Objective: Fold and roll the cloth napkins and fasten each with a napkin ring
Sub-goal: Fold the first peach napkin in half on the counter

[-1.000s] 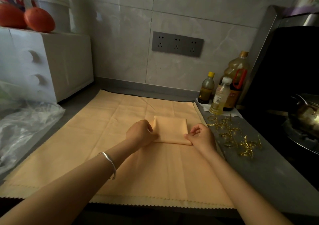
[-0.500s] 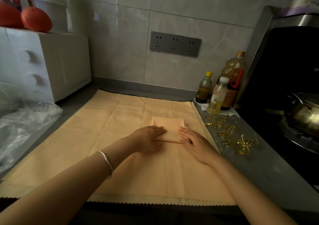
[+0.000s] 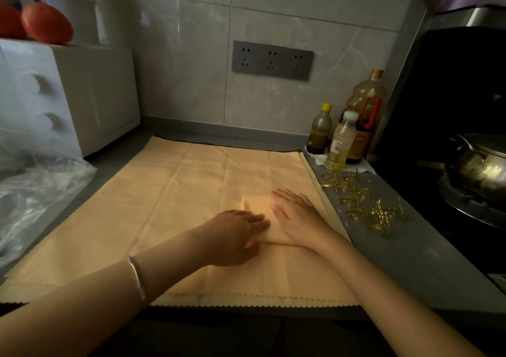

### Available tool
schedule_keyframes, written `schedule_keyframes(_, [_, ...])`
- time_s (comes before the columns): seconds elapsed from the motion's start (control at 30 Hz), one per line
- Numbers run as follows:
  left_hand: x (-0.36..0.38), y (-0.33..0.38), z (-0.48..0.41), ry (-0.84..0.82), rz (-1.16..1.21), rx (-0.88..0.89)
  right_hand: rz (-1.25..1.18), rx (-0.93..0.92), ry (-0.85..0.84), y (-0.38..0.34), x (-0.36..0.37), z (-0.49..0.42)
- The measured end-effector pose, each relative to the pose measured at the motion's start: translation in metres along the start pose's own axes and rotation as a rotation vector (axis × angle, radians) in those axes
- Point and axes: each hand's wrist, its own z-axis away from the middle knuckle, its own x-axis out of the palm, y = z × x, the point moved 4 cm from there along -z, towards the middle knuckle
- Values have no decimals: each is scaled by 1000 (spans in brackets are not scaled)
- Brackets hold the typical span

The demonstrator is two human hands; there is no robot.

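On the grey tabletop (image 3: 405, 250) a spread peach cloth (image 3: 169, 200) carries a folded napkin (image 3: 257, 206); left hand (image 3: 232, 236) and right hand (image 3: 298, 214) press it, fingers straight, flat; gold napkin rings (image 3: 364, 203) lie near.

Folded napkin (image 3: 256, 205) — mostly covered; pot (image 3: 479, 168) — cut by edge.

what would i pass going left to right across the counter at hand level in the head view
plastic bag -> left hand -> right hand -> napkin rings -> pot
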Motion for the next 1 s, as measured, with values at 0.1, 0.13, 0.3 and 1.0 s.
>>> schedule_keyframes(0.1, [-12, -4, -9, 88, 163, -73, 32, 52, -107, 2, 17, 2])
schedule_keyframes(0.13, [-16, -6, -14, 166, 174, -101, 33, 58, -113, 3, 20, 2])
schedule_keyframes(0.3, [2, -9, -35, 155, 59, -142, 6, 64, -108, 5, 25, 3])
schedule_keyframes(1.0, [17, -17, -24, 88, 215, -21, 24, -161, -58, 38, -9, 58])
